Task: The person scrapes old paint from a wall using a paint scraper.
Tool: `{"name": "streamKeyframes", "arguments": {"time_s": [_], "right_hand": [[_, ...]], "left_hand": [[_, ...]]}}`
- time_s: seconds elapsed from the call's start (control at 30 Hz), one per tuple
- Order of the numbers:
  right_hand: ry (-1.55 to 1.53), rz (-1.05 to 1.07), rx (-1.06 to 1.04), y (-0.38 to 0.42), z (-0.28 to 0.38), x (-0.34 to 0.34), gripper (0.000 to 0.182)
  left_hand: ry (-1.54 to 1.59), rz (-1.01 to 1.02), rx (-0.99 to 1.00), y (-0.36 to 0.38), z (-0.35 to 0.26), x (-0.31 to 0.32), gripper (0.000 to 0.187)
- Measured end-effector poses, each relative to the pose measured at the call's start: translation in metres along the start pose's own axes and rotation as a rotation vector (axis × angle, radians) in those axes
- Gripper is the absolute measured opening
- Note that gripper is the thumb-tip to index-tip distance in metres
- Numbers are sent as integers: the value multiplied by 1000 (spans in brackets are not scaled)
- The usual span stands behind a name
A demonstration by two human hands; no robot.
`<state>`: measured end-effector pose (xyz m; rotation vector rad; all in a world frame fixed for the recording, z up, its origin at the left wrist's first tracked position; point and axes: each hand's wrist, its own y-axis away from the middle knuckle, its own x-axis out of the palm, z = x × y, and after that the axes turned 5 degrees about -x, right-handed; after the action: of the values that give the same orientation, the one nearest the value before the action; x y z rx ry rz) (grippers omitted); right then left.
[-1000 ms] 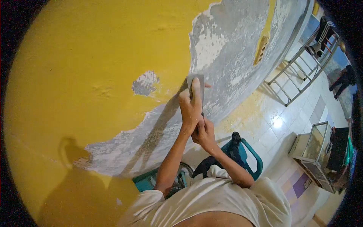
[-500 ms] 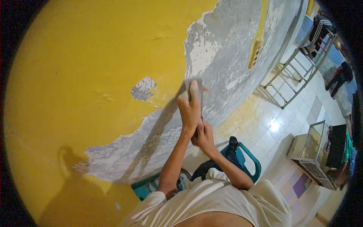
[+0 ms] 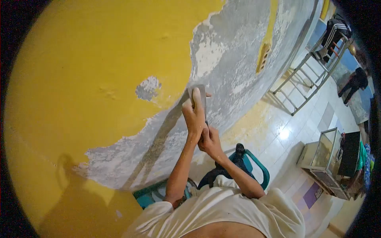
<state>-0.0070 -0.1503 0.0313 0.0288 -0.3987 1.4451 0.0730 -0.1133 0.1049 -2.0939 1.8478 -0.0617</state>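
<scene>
Both my hands are on a scraper with a flat grey metal blade (image 3: pixel 202 93), held against the wall. My left hand (image 3: pixel 194 115) presses on the blade, its fingers along and around it. Lower down, my right hand (image 3: pixel 210 142) is wrapped around the handle, which is mostly hidden by the fingers. The blade lies at the border between yellow paint (image 3: pixel 99 59) and a bare grey patch of wall (image 3: pixel 238 51) with whitish remnants. A small separate bare spot (image 3: pixel 148 88) shows in the yellow to the left.
Behind me is a green plastic chair (image 3: pixel 262 168). Yellow flakes (image 3: pixel 250 121) litter the tiled floor along the wall. A metal ladder (image 3: pixel 307 77) stands farther off, with a person (image 3: pixel 337 31) on it and another person (image 3: pixel 353 85) beyond. A glass-sided cabinet (image 3: pixel 325 154) stands at right.
The view has shifted slightly, and the scraper with both hands has moved a little left toward the yellow paint edge. My grip looks the same.
</scene>
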Motion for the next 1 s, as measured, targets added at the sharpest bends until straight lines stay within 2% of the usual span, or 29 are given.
{"name": "streamKeyframes", "arguments": {"time_s": [0.07,0.13,0.27,0.33,0.4,0.47,0.53,0.57,0.67,0.7,0.8,0.83,1.0], "right_hand": [[-4,-11,12,5,0,1,42],[-161,47,115,3,-10,-2,41],[-99,25,92,16,-13,-4,38],[-130,5,120,5,-7,-1,42],[-193,-50,39,-6,11,6,41],[-139,-17,90,-2,9,-3,40],[-86,34,134,10,2,-8,40],[-92,34,135,10,9,-8,41],[-60,35,41,-8,15,-5,42],[-119,37,81,-10,10,-6,44],[-29,44,68,0,-10,-13,46],[-67,26,114,2,-10,-14,44],[-99,3,118,-1,0,-9,40]], "left_hand": [[35,-11,12,4,-1,-2,48],[-47,43,-48,4,-7,-8,49],[-35,-31,-45,14,17,-2,49],[-62,8,-96,5,-8,-4,48],[-6,85,-23,-5,-26,-4,48],[35,44,33,-3,1,0,47],[-12,-38,-81,12,16,0,51],[-15,-12,-105,11,18,-1,51],[0,27,-46,-3,-16,-2,49],[-8,14,-69,-2,-24,-2,51],[-9,-65,9,5,-3,6,50],[11,-52,-83,9,-1,7,50],[28,-18,-27,-1,5,7,50]]}}
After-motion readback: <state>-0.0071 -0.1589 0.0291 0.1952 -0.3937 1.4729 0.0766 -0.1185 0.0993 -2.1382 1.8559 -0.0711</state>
